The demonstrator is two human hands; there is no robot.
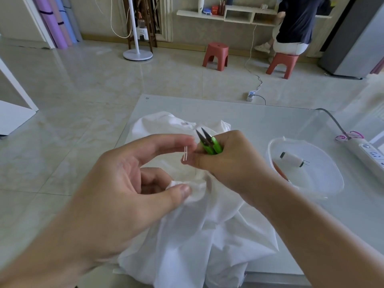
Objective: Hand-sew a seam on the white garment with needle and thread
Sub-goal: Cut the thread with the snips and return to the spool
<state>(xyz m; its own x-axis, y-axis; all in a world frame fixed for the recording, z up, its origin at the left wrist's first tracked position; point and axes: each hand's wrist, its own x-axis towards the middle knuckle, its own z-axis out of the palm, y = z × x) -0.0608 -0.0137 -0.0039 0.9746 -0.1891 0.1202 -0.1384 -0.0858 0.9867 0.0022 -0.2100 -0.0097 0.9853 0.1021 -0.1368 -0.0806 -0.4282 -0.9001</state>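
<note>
Over the table's near edge, right hand (226, 161) grips green snips (208, 142), blades pointing up and away. Left hand (124, 183) pinches garment (197, 225) fold; short thread (185, 152) stands upright, seemingly pinched between the fingertips just left of the blades.

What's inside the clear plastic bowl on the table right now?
The clear bowl holds a spool of white thread with dark ends, and something orange lies along its near-left wall. The right hand covers part of that orange item, so I cannot identify it.
</note>
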